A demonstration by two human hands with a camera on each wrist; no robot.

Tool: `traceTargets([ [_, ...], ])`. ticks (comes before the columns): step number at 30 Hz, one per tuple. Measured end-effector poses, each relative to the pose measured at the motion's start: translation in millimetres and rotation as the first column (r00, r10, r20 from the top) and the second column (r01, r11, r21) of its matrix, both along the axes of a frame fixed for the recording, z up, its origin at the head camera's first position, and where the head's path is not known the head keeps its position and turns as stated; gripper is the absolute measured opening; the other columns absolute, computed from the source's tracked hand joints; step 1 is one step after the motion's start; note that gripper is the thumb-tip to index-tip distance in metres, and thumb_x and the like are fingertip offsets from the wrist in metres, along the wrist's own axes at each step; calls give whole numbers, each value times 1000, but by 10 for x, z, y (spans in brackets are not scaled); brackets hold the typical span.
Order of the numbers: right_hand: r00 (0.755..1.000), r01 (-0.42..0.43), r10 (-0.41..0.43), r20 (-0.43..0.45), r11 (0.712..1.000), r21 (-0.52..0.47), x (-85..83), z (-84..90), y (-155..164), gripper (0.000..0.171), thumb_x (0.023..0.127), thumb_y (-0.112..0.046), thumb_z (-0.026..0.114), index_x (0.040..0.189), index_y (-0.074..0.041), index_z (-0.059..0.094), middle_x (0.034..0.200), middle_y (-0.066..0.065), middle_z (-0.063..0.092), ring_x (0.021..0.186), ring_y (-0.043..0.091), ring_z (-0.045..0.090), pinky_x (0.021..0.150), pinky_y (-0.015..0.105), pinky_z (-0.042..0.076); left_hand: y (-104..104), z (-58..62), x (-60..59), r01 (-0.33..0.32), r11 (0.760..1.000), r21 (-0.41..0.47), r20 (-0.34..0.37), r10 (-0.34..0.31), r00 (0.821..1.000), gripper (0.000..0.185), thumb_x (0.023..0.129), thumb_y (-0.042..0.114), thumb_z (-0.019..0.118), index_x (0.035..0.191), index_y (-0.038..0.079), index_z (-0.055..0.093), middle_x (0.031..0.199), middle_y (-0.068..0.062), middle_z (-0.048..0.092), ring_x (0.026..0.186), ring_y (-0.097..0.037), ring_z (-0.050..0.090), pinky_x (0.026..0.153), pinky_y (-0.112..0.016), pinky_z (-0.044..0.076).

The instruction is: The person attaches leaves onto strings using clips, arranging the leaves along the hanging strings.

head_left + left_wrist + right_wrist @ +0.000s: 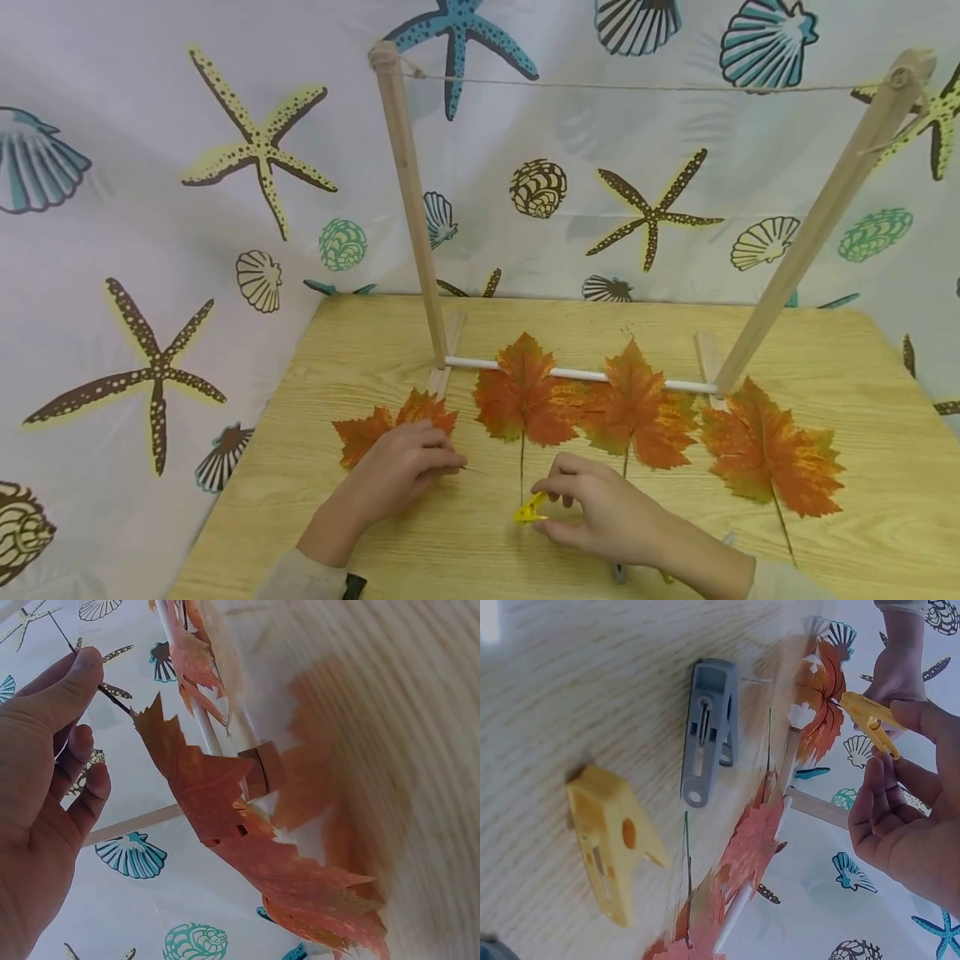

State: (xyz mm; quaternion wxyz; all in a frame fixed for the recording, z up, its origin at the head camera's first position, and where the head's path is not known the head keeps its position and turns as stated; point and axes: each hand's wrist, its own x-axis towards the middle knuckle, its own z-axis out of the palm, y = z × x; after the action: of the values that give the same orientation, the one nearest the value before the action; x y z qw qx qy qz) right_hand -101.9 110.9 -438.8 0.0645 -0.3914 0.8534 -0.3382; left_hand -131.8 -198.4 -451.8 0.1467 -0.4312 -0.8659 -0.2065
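My left hand (441, 463) pinches the thin stem of the leftmost orange maple leaf (378, 427), which lies on the wooden table (862, 392). In the left wrist view the stem runs between the thumb and fingers of that hand (84, 684), and the leaf (225, 806) hangs from it. My right hand (553, 500) holds a yellow clothespin (531, 508) between thumb and fingers, just above the table near the front edge. The right wrist view shows the same hand (891, 746) and clothespin (870, 720).
Three more orange leaves (525, 400) (637, 412) (765, 454) lie in a row by a wooden rack (408, 200) with a string (645, 86) across its top. A grey clothespin (709, 731) and another yellow one (611, 844) lie on the table by my right wrist.
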Motion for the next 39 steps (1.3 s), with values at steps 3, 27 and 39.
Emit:
traceTargets([
  [3, 1000, 5, -5, -6, 1000, 0, -4, 21, 2, 28, 91, -29, 74, 114, -13, 74, 88, -13, 52, 72, -2, 44, 60, 14, 43, 14, 17, -17, -14, 1000, 3, -3, 14, 1000, 13, 81, 11, 81, 92, 17, 80, 86, 9, 69, 78, -6, 60, 69, -20, 51],
  [27, 984, 123, -121, -129, 992, 2, -195, 309, 116, 25, 88, -27, 77, 110, -14, 74, 91, -10, 59, 78, 5, 56, 67, 20, 51, 226, 24, -172, -106, 991, 82, 116, 96, 989, 6, 87, 20, 78, 92, 20, 79, 84, 10, 69, 75, -2, 62, 67, -18, 52],
  [39, 976, 136, -133, -175, 991, 3, -284, 369, 114, 24, 89, -28, 77, 108, -14, 74, 90, -10, 57, 75, 2, 51, 64, 18, 48, 240, 113, -248, -196, 977, 85, 230, 172, 958, 6, 90, 27, 74, 91, 22, 76, 88, 13, 69, 69, 0, 52, 62, -18, 48],
])
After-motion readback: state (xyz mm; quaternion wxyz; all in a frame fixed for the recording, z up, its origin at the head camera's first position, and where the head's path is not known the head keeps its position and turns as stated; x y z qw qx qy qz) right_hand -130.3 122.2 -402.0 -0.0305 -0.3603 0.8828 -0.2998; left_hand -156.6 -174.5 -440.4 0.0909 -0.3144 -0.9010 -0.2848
